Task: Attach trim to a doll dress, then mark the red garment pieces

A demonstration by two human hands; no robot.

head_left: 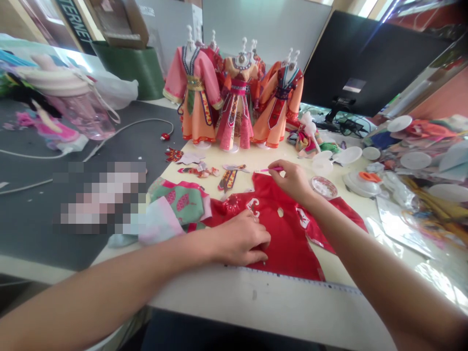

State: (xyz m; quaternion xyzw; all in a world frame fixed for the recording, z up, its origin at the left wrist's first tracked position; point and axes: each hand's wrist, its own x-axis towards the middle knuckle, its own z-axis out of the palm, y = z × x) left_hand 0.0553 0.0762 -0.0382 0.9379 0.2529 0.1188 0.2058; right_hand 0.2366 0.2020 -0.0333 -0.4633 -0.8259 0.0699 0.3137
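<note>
A red cloth garment piece (281, 243) with white appliqué shapes and a small hole near its middle lies spread on the table. My left hand (243, 236) rests on it with curled fingers; what they hold, if anything, is hidden. Beyond the cloth's upper edge, my right hand (290, 180) pinches a thin pink pen-shaped tool (273, 169), its pale tip pointing left. Close to that tip are patterned trim pieces (228, 179). Just right of the right hand sits a small patterned dish (323, 187) with pale bits in it.
Several dressed doll forms (195, 102) stand at the back, before a dark monitor (369, 63). Green and pink fabric (186, 202) lies left of the red cloth. White discs (347, 155) and plastic bags crowd the right. A pink bottle (86, 102) and white cable occupy the left.
</note>
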